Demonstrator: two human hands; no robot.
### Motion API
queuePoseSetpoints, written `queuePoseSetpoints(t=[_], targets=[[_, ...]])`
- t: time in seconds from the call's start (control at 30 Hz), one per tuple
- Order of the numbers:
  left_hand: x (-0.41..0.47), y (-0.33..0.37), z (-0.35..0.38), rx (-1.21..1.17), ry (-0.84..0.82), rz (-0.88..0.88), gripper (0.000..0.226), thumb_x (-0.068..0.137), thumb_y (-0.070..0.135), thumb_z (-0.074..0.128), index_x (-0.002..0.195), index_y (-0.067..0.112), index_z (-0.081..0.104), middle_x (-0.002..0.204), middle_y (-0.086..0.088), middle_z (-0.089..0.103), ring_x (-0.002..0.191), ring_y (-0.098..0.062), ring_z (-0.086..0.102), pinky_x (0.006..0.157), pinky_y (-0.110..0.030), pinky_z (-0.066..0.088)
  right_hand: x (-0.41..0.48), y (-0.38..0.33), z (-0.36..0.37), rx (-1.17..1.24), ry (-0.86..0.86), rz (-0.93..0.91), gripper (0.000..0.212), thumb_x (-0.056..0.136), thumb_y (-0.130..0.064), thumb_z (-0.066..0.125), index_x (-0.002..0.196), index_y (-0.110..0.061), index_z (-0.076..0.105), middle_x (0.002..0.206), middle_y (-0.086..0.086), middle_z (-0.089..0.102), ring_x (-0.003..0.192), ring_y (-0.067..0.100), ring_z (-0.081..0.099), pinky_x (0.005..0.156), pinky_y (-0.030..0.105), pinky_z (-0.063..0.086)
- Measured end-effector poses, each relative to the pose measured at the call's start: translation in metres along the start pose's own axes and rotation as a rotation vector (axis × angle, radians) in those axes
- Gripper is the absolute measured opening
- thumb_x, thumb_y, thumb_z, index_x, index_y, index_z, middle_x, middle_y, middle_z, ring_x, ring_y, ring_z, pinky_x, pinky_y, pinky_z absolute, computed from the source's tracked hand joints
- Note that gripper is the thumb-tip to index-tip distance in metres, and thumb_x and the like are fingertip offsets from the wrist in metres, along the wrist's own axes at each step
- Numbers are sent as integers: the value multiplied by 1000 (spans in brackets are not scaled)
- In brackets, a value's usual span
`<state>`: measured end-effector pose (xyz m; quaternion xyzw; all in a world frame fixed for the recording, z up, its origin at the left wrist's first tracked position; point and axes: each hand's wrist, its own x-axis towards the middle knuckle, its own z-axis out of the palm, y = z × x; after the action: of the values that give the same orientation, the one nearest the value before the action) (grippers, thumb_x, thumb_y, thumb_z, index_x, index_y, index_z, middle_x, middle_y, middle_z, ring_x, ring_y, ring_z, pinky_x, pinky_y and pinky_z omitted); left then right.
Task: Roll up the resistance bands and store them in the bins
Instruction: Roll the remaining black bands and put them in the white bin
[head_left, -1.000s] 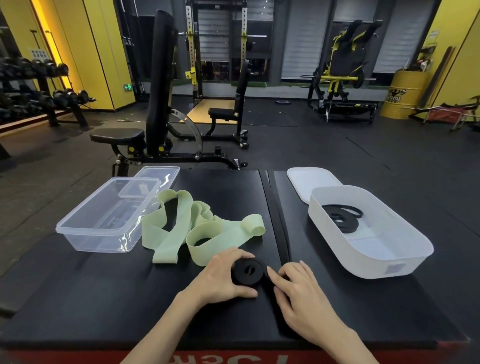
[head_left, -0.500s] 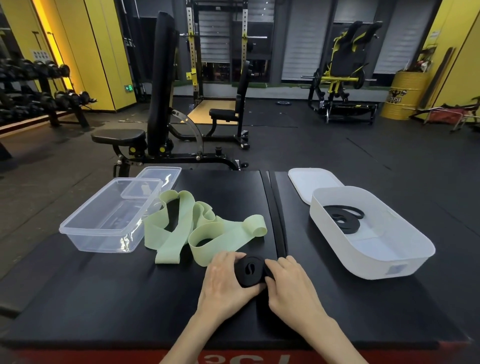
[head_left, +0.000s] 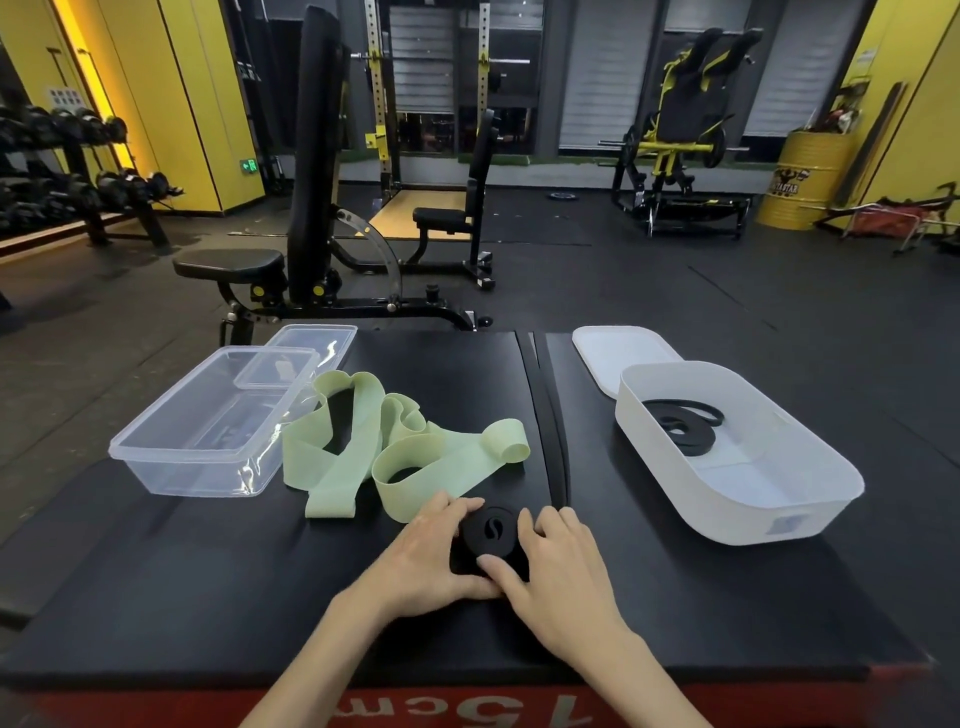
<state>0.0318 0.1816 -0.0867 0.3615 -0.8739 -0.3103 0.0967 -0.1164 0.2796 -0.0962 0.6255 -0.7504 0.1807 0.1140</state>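
- The black roll, a coiled resistance band, sits on the bench near its front edge.
- My left hand cups the roll's left side, fingers curled round it.
- My right hand grips its right side, thumb pressed on its near edge.
- The green band lies loose just behind and left of the roll.
- The clear bin stands farther left of the roll.
- The white bin, right of the roll, holds another black band.
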Motion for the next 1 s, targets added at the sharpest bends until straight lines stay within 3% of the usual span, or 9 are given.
queuePoseSetpoints(t=[0.1, 0.17, 0.3, 0.4, 0.5, 0.6, 0.7, 0.83, 1.0], targets=[[9, -1, -20, 106, -106, 101, 87, 78, 35, 77, 149, 21, 29, 138, 11, 35, 133, -7, 33, 111, -21, 26, 0, 2, 0, 36, 15, -30, 65, 85, -60, 39, 105, -6, 70, 74, -5, 52, 72, 17, 52, 67, 28, 51], [18, 5, -22, 117, -166, 190, 83, 82, 27, 75, 150, 19, 28, 151, 13, 26, 139, 0, 21, 114, -15, 15, 0, 11, 1, 83, 1, -86, 63, 87, -59, 39, 112, -8, 68, 78, -6, 49, 77, 16, 50, 79, 34, 51], [24, 9, -15, 53, -150, 232, 72, 79, 22, 77, 142, 19, 43, 143, 10, 43, 131, 0, 36, 108, -9, 22, 4, 48, -10, 269, -241, -224, 62, 92, -57, 28, 142, -25, 44, 107, -8, 44, 109, 10, 37, 106, 32, 29], [23, 3, -13, 39, -74, 223, 73, 74, 30, 81, 139, 25, 46, 139, 14, 48, 127, 2, 40, 109, -15, 29, 8, 78, -11, 224, -291, -355, 52, 95, -45, 25, 145, -33, 35, 127, -13, 41, 124, 2, 30, 111, 27, 18], [21, 1, -11, 38, -14, 222, 74, 73, 36, 81, 138, 29, 46, 138, 17, 48, 127, 4, 40, 109, -14, 27, 13, 89, -7, 179, -207, -391, 33, 97, -31, 39, 126, -25, 53, 119, -12, 50, 115, 7, 44, 103, 28, 33], [15, 2, -6, 11, 94, 201, 74, 71, 40, 82, 136, 32, 48, 134, 20, 50, 123, 6, 42, 105, -9, 28, 14, 84, -3, 123, -66, -390, 23, 90, -18, 57, 112, -17, 60, 96, -6, 56, 91, 15, 50, 80, 26, 44], [8, 6, -1, -21, 176, 190, 71, 72, 39, 81, 134, 36, 48, 129, 25, 53, 118, 11, 43, 96, 2, 23, 14, 81, -3, 102, -10, -343, 26, 85, -16, 66, 110, -18, 59, 85, -7, 53, 79, 15, 47, 68, 25, 41], [4, 7, 5, 17, 236, 199, 68, 74, 41, 80, 135, 28, 52, 133, 20, 52, 123, 4, 44, 97, 3, 18, 12, 76, -3, 45, 35, -368, 25, 81, -15, 70, 105, -17, 64, 77, -5, 49, 72, 18, 46, 60, 27, 38], [1, 9, 9, 50, 286, 176, 71, 72, 46, 80, 134, 21, 56, 126, 28, 44, 123, 4, 44, 95, 6, 13, -2, 58, -5, -37, 92, -410, 23, 86, -21, 55, 104, -12, 65, 74, -3, 44, 69, 17, 40, 60, 27, 29]])
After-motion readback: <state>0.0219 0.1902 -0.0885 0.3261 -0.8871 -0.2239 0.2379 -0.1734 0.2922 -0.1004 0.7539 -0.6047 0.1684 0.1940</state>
